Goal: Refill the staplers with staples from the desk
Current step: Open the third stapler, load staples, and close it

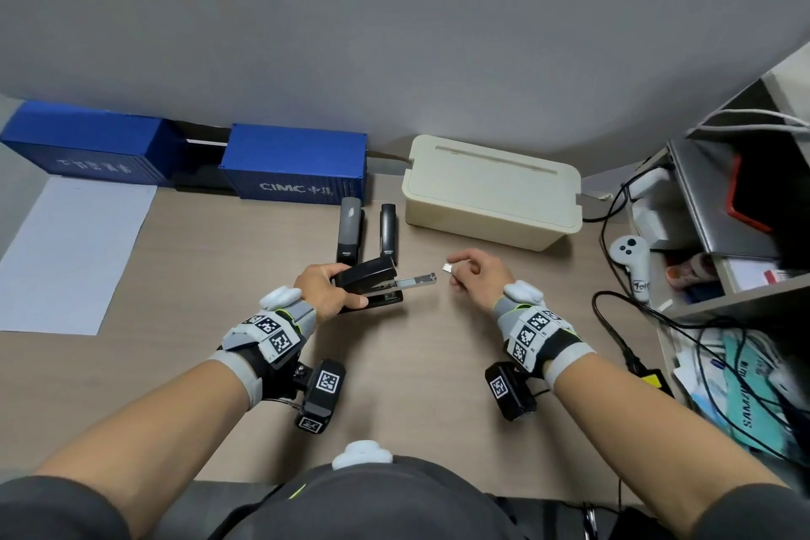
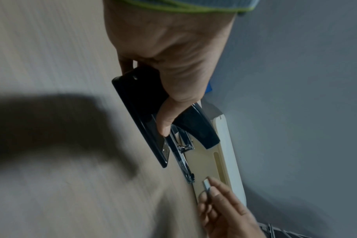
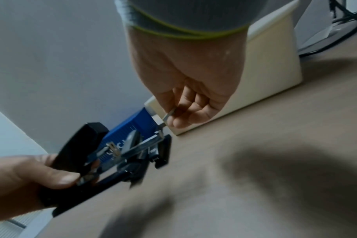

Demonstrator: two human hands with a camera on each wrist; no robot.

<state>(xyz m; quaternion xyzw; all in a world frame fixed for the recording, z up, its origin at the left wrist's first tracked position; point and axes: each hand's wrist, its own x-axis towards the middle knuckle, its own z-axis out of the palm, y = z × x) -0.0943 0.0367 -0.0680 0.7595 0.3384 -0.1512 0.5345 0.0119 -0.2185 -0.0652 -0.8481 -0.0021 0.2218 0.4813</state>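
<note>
My left hand (image 1: 326,287) holds the open stapler (image 1: 368,281) steady so my right hand (image 1: 480,274), pinching staples (image 1: 448,268), can slide them in.

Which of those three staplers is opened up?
The black stapler held in the left hand: its lid is lifted and metal tray slid out. The two staplers behind lie closed.

My forearms are bare below dark grey sleeves. Each wrist wears a grey band edged in lime green, with white blocks printed with black square markers, a rounded white knob at twelve o'clock, and a black camera box hanging at six o'clock
</note>
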